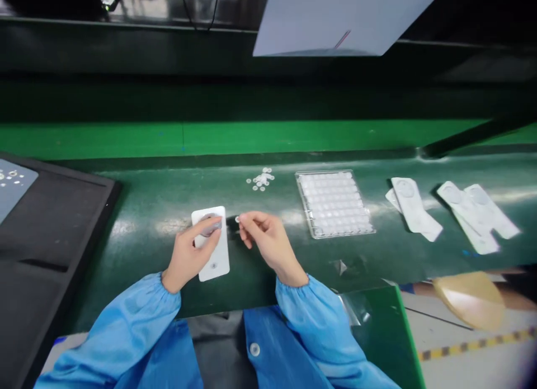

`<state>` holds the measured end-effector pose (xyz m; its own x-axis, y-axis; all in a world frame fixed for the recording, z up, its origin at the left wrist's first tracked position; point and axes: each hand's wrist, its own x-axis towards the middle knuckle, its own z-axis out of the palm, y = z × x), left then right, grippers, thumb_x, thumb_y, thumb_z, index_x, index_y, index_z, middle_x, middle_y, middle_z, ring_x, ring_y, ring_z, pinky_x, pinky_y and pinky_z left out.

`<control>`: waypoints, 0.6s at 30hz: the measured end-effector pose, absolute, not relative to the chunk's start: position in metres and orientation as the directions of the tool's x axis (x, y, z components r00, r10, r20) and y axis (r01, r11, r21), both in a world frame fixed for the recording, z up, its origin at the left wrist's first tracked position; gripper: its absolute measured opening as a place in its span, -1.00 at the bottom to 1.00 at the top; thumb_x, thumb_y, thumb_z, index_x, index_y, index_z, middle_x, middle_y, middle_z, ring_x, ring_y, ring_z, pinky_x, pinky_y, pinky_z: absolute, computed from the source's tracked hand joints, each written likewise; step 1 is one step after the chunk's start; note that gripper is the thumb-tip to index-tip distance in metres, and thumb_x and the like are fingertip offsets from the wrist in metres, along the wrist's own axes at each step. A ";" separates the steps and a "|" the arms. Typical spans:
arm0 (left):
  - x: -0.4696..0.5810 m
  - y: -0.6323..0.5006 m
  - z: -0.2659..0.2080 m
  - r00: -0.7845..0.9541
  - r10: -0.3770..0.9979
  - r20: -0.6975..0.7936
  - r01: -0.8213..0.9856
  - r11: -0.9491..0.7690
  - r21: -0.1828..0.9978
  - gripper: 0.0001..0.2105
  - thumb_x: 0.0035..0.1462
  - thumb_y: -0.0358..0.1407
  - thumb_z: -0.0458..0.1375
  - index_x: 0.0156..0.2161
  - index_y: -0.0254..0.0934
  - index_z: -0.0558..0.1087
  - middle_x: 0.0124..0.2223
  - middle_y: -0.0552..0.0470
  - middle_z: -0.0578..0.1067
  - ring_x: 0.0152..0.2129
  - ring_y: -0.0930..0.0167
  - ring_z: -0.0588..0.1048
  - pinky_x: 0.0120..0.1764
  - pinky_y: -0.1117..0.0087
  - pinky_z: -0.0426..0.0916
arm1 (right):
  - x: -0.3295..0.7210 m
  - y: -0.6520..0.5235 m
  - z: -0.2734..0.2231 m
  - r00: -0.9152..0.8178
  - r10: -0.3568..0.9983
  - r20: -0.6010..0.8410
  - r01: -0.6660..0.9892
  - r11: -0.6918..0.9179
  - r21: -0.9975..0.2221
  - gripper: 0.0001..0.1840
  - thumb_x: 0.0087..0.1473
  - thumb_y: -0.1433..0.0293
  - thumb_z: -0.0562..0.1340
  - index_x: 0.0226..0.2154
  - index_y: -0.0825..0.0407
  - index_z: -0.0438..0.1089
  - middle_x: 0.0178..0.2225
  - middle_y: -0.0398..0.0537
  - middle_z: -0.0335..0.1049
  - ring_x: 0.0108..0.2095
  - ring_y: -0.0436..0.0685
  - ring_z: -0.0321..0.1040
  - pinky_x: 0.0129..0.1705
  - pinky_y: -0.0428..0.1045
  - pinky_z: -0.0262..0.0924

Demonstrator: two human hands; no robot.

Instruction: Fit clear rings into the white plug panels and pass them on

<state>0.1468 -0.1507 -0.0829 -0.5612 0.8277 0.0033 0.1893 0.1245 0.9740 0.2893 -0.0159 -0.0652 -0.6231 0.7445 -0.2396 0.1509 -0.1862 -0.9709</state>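
Observation:
A white rectangular plate (220,260) with rounded corners lies on the green table in front of me. My left hand (195,246) rests over it, thumb and fingers closed at a round grey disc (208,224) in its upper half. A small dark round spot (213,265) shows near the plate's lower end. Just right of the plate, my right hand (266,238) pinches a small white ring (237,219) between thumb and forefinger. Farther back lies a loose pile of similar small white rings (262,180).
A clear tray (311,224) with rows of white pieces stands right of the rings. Several more white plates (413,213) lie overlapping at the far right. A black tray (84,210) takes up the left side. A small clear plastic scrap (341,266) lies near the front edge.

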 end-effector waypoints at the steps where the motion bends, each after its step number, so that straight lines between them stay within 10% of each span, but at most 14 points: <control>1: 0.148 -0.150 -0.083 -0.553 0.832 0.032 0.213 0.104 0.971 -0.71 0.15 -0.23 0.34 -0.03 -0.22 0.65 0.04 -0.09 0.63 -0.01 0.18 0.60 0.11 0.24 0.46 | 0.287 -0.027 -0.064 -0.640 0.722 -0.262 0.143 -0.223 -0.964 -0.52 0.09 -0.04 0.35 -0.47 0.05 0.42 -0.64 -0.19 0.34 -0.69 -0.05 0.18 -0.64 -0.10 0.07; 12: 0.145 -0.155 -0.081 -0.496 0.865 0.072 0.227 0.049 0.973 -0.86 0.17 -0.23 0.33 -0.17 -0.13 0.70 -0.14 -0.01 0.69 -0.16 0.24 0.66 -0.02 0.28 0.52 | 0.289 -0.042 -0.058 -0.705 0.656 -0.270 0.222 -0.157 -0.962 -0.59 0.08 0.03 0.38 -0.38 0.07 0.57 -0.61 -0.17 0.37 -0.68 -0.05 0.20 -0.66 -0.11 0.11; 18: 0.145 -0.155 -0.081 -0.502 0.865 0.004 0.196 0.109 0.975 -0.48 0.11 -0.17 0.38 0.19 -0.17 0.51 0.08 -0.08 0.61 -0.06 0.22 0.61 0.06 0.27 0.47 | 0.284 -0.042 -0.055 -0.673 0.715 -0.191 0.199 -0.074 -0.977 -0.69 0.08 0.14 0.40 -0.39 0.07 0.60 -0.53 -0.10 0.50 -0.66 -0.05 0.24 -0.65 -0.11 0.16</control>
